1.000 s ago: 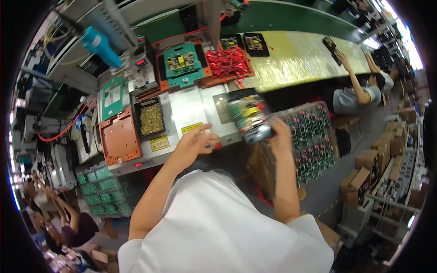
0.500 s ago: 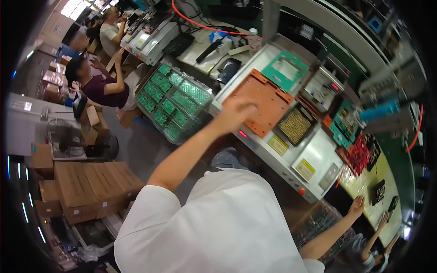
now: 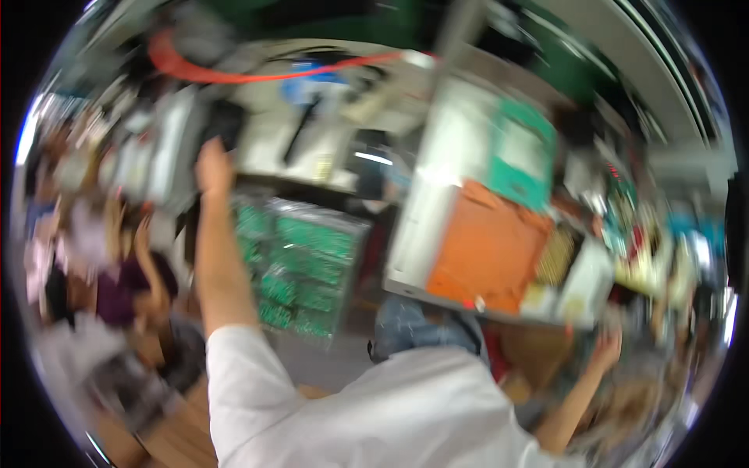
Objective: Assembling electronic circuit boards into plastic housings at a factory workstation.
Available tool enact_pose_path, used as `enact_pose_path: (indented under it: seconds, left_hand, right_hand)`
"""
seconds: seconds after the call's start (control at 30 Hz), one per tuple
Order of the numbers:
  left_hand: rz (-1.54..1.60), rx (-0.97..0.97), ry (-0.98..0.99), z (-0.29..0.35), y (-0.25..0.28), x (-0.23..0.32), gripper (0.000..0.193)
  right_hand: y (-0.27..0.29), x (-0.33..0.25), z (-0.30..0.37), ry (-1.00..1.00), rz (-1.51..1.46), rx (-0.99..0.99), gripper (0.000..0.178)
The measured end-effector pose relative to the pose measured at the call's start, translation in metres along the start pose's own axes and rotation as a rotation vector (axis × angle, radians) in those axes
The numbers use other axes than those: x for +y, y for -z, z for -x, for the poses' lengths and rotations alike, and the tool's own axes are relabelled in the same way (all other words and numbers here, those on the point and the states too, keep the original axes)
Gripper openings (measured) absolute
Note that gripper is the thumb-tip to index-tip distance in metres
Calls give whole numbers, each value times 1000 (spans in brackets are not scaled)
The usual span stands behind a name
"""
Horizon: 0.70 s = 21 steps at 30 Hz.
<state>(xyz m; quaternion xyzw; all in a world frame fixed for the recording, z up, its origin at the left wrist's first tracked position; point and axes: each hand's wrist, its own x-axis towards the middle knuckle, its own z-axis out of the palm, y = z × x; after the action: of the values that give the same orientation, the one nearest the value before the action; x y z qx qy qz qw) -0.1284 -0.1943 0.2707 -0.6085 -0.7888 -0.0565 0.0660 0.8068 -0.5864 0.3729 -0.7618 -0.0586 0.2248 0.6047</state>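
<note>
My left hand [image 3: 214, 167] is stretched far out to the left, above the tray of green circuit boards [image 3: 308, 234]. It is nearest to a dark object [image 3: 223, 122] on the bench; blur hides whether they touch. My right hand [image 3: 606, 348] hangs low on the right, beside the front edge of the white machine [image 3: 417, 269]. Its fingers are smeared by motion. On that machine lie an orange plate [image 3: 488, 249] and, behind it, a green frame [image 3: 538, 148] with a pale opening.
A dark tray of brass-coloured small parts [image 3: 557, 256] stands right of the orange plate. A red hose [image 3: 257, 76] crosses the bench's back. A phone-like dark object [image 3: 371, 160] lies on the bench. A co-worker in a dark top [image 3: 140, 285] sits at the left.
The view has swung left. My left hand has left the orange plate and reached leftward past the circuit-board tray. My right hand is still low at the right.
</note>
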Motion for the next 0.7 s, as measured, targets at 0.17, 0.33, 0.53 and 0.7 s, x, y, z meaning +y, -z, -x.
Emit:
enact_pose_path:
  seconds: [0.17, 0.33, 0.53, 0.7]
  left_hand:
    - [156, 300, -16, 51, 83, 9, 35]
    - [531, 302, -227, 189, 258, 217, 32]
    - [555, -94, -1166, 306, 312, 397, 50]
    - [395, -392, -1189, 380, 289, 423, 46]
  right_hand:
    - [57, -54, -4, 92, 2, -17, 35]
    - [118, -96, 21, 155, -18, 92, 33]
    - [140, -65, 17, 166, 8, 222, 25]
    - [288, -109, -33, 347, 86, 263, 21]
